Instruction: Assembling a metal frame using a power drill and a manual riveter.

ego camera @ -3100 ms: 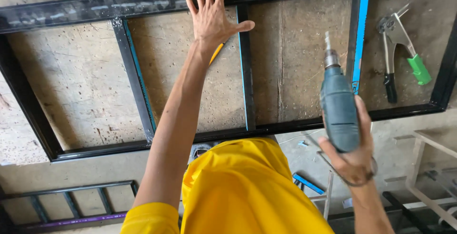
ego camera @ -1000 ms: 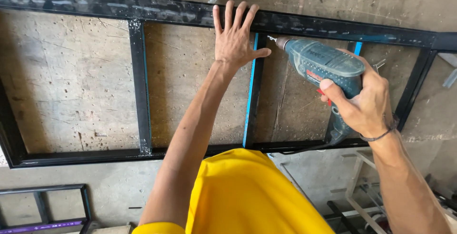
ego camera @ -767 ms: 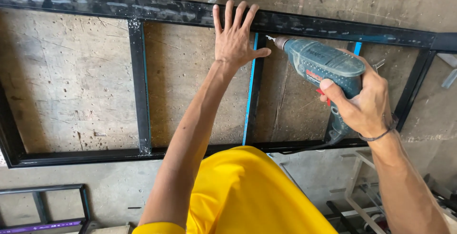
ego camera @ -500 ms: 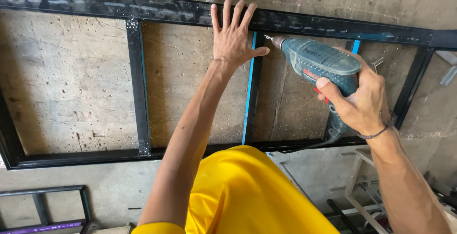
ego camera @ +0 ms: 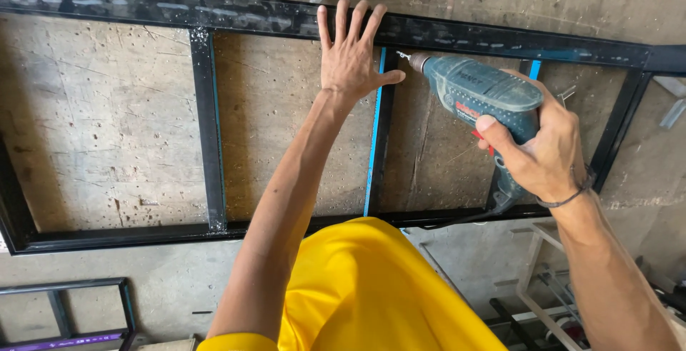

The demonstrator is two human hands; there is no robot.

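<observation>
While left hand (ego camera: 350, 62) lies flat, fingers spread wide on the black frame (ego camera: 207, 9), right hand (ego camera: 547, 154) grips the drill (ego camera: 480, 92), bit tip just beside the left thumb.

Blue-green power drill (ego camera: 486, 92), held nearly level, bit tip just beside the blue-edged upright bar (ego camera: 377, 137). Black steel frame (ego camera: 207, 137), lying flat on the concrete floor, long rails joined by several crossbars, paint scuffed along the top.

Left hand (ego camera: 351, 62) flat on black frame (ego camera: 204, 129); right hand (ego camera: 539, 151) grips drill (ego camera: 479, 94).
</observation>
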